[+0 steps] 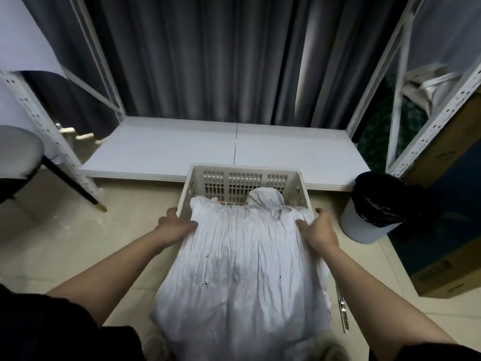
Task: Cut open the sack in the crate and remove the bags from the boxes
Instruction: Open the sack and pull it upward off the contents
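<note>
A cream slatted plastic crate point(244, 178) stands on the tiled floor in front of me. A wrinkled white sack point(242, 269) fills it and bulges out over the near side toward me. My left hand point(174, 225) grips the crate's left rim, thumb lying on the sack. My right hand point(318, 229) grips the right rim the same way, thumb on the sack's edge. The sack is whole, and whatever is inside is hidden. No boxes or bags show.
A slim metal object point(342, 308) lies on the floor right of the sack. A white bin with a black liner point(369, 212) stands at the right, a large cardboard box point(442, 230) beyond it. A low white platform point(234, 149) lies behind the crate, a chair point(20, 157) at left.
</note>
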{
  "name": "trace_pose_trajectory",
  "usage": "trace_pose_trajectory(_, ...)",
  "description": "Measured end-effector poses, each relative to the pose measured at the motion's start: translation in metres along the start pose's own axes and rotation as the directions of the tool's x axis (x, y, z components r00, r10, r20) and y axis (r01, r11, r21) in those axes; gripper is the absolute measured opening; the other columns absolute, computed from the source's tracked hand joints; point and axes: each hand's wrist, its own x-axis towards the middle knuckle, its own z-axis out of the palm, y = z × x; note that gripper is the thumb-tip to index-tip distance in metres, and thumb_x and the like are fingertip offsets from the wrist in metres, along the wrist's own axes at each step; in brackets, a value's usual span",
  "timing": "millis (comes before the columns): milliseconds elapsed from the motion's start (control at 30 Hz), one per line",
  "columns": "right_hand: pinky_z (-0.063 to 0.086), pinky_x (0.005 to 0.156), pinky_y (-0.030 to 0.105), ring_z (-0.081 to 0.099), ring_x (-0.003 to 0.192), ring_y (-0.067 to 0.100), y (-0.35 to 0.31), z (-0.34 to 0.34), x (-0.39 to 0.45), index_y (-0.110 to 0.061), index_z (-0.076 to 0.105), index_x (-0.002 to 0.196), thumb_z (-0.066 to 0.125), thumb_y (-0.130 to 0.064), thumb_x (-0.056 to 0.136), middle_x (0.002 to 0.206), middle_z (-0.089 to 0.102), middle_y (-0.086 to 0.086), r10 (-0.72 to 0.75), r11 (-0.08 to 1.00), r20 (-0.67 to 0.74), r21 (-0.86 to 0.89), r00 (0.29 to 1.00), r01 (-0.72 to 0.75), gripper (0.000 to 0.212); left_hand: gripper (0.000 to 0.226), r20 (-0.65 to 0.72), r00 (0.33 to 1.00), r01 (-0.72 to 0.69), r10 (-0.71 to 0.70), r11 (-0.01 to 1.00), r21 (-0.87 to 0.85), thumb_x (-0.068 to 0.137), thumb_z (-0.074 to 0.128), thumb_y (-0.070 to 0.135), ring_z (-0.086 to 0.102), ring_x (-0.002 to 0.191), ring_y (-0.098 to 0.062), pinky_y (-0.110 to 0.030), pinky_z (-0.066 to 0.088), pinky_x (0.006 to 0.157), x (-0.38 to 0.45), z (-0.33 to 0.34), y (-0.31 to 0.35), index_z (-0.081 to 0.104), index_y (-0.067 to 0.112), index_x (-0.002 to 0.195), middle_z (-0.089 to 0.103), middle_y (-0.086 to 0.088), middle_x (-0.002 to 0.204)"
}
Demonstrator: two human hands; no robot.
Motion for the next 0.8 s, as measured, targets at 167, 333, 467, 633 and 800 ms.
trace_pose_trajectory(167, 0.035, 0.104, 0.046, 0.039, 0.130, 0.030, 0.006, -0.009, -0.051, -0.013, 0.031, 0.142, 0.066, -0.044, 0.083, 0.141, 0.039, 0.012, -0.187, 0.982, -0.124, -0.040, 0.974, 0.184, 0.076, 0.090, 0.098, 0.994, 0.041, -0.053, 0.992, 0.119, 0.067, 0.073, 0.047, 0.054, 0.116, -0.029, -0.032, 0.045, 0.088, -0.039, 0.017, -0.053, 0.032, 0.008, 0.137, 0.049, -0.012, 0.134)
trace_pose_trajectory(333, 0.044, 0.090, 0.042, 0.052, 0.104, 0.027, 0.031, -0.009, -0.128, -0.011, 0.047, 0.108, 0.071, -0.030, 0.079, 0.104, 0.048, 0.003, -0.311, 0.947, -0.312, -0.018, 0.898, 0.322, 0.042, 0.048, -0.026, 0.997, -0.069, 0.078, 0.965, 0.255, 0.092, 0.052, 0.034, 0.056, 0.116, -0.031, -0.031, 0.044, 0.085, -0.050, 0.030, -0.052, 0.047, 0.010, 0.134, 0.056, -0.012, 0.132)
trace_pose_trajectory(467, 0.044, 0.097, 0.041, 0.051, 0.116, 0.026, 0.084, 0.015, -0.166, -0.015, 0.046, 0.119, 0.077, -0.053, 0.067, 0.118, 0.047, 0.004, 0.083, 0.995, 0.077, 0.050, 0.994, -0.087, 0.072, 0.046, -0.106, 0.992, -0.042, 0.067, 0.973, 0.225, 0.095, 0.045, 0.034, 0.056, 0.115, -0.036, -0.036, 0.044, 0.090, -0.043, 0.034, -0.036, 0.051, 0.003, 0.129, 0.057, -0.019, 0.130)
trace_pose_trajectory(633, 0.044, 0.091, 0.029, 0.049, 0.114, 0.017, 0.100, 0.045, -0.177, -0.029, 0.057, 0.099, 0.067, -0.050, 0.077, 0.115, 0.043, -0.002, -0.064, 0.969, 0.161, -0.225, 0.985, 0.100, 0.033, 0.050, -0.109, 0.992, -0.047, 0.071, 0.978, 0.205, 0.095, 0.047, 0.033, 0.055, 0.117, -0.037, -0.036, 0.045, 0.094, -0.032, 0.038, -0.011, 0.049, 0.000, 0.132, 0.055, -0.020, 0.132)
trace_pose_trajectory(800, 0.043, 0.095, 0.037, 0.047, 0.116, 0.021, 0.082, 0.068, -0.184, -0.020, 0.044, 0.116, 0.071, -0.052, 0.066, 0.119, 0.041, 0.000, 0.129, 0.992, 0.224, -0.012, 0.966, -0.129, 0.065, 0.047, -0.133, 0.991, 0.036, -0.027, 0.997, 0.064, 0.090, 0.054, 0.029, 0.059, 0.108, -0.039, -0.039, 0.049, 0.088, -0.020, 0.034, -0.005, 0.053, -0.003, 0.125, 0.059, -0.022, 0.123)
